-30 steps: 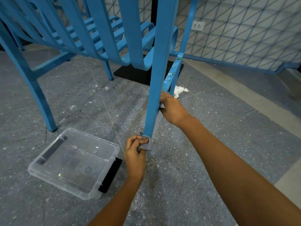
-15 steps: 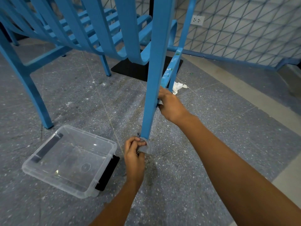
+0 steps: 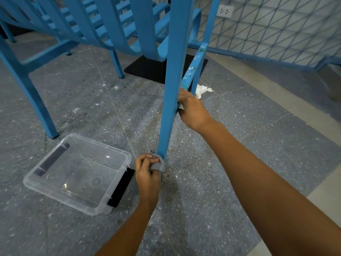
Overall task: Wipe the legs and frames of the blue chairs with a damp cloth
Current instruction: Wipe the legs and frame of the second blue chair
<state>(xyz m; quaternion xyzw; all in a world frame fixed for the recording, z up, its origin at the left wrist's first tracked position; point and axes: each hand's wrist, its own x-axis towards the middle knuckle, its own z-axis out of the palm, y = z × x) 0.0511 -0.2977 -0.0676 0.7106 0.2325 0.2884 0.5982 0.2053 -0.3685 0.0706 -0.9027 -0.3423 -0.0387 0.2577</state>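
**Down at the foot of the front leg**

Here, in the head view, the wiping is at the very bottom of one front chair leg (image 3: 170,100). The left hand (image 3: 147,174) pinches a small grey damp cloth (image 3: 160,164) between thumb and fingers, pressed around the leg's foot right at the floor. The right hand (image 3: 191,111) is higher up on the same leg, its grip closed on the leg's far edge just below where the paint-flecked side rail (image 3: 193,67) meets it; a scrap of pale material peeps from under its fingers, though what it is I cannot tell. I judge this to be one leg's wipe at its lowest point, with the rest of the blue chair (image 3: 103,24) not yet visibly dealt with.

The next move probably calls for drawing the cloth up the leg or shifting to the side rail, where green and white specks will likely need firmer rubbing. The steadying hand should keep the chair from tipping.

The speckled grey terrazzo floor (image 3: 249,145) is dusty, with white flecks. An empty clear plastic tub (image 3: 60,191) with black latches sits just left of the wiping hand. A crumpled white scrap (image 3: 203,89) lies behind the leg, near a black base plate (image 3: 147,69). A patterned wall (image 3: 276,24) carries a white socket (image 3: 224,11).
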